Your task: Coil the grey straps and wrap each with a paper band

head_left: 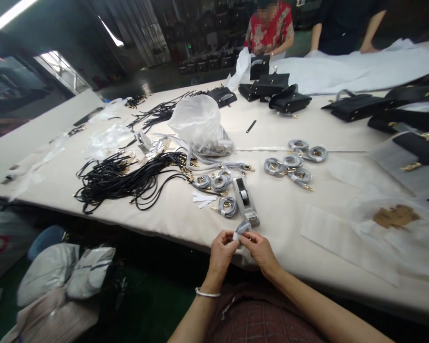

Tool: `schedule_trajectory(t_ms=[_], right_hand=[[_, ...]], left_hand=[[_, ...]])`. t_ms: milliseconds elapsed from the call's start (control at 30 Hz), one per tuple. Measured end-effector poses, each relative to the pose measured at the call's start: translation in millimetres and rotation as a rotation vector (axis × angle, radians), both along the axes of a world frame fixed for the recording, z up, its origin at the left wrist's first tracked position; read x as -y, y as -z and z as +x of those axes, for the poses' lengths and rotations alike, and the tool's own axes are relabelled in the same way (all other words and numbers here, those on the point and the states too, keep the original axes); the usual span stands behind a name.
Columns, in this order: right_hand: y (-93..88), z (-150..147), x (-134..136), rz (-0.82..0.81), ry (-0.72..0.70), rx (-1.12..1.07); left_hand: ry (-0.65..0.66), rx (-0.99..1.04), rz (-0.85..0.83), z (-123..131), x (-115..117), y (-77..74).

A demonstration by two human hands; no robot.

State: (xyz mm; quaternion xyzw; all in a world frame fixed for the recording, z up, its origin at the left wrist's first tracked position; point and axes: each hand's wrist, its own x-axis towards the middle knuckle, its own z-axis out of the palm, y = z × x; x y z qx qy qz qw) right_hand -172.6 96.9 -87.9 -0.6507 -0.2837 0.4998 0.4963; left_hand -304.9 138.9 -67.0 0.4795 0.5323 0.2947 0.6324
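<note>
At the table's front edge, my left hand [223, 247] and my right hand [258, 247] pinch a small coiled strap [242, 227] between them, in grey wrapping with a white band around it. Just beyond lies a grey tape dispenser [246, 202]. Left of the dispenser rest a few similar wrapped coils [227, 206] with gold clasps, beside white paper strips [203, 199]. Another group of wrapped coils [293, 162] sits to the right. Loose black straps [146, 178] with gold hooks are heaped on the left.
A clear plastic bag [196, 121] stands mid-table. Black handbags [271, 88] fill the far side and right. Plastic wrapping with brown paper [395, 216] lies at right. Two people stand across the table [350, 138] by a white sheet [336, 71]. Sacks [53, 271] sit on the floor at left.
</note>
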Motion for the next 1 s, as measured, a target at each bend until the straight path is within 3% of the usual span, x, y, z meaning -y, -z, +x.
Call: schedule_trajectory(t_ms=[100,200,267,367,500,667,767,1000], right_hand=[[-3.6,14.5,-2.9,0.086,-0.01,0.159],[-6.3,40.4,-13.9,0.158,0.098,0.347],[-3.8,57.2,-27.8,0.118,0.186,0.385],[7.9,68.8,-49.7,0.008,0.172,0.32],[22.5,60.9,-57.4,-0.027,0.149,0.223],[15.4,57.1,-31.2,-0.014,0.214,0.176],[14.4,60.1,-17.6,-0.084,0.14,0.142],[37.9,79.1,-10.6,-0.258,-0.01,0.094]], left_hand=[[-0.123,0.065,-0.081,1.3,2.8,1.0],[-0.291,0.113,-0.19,-1.8,0.1,-0.7],[-0.384,0.153,-0.248,-4.6,-4.2,-1.6],[-0.462,0.25,-0.319,-7.2,-10.9,-2.1],[-0.469,0.364,-0.331,-7.8,-15.2,-2.5],[-0.464,0.416,-0.34,-9.1,-16.4,-0.5],[-0.45,0.392,-0.327,-8.7,-17.3,0.9],[-0.381,0.235,-0.302,1.0,-18.4,-2.2]])
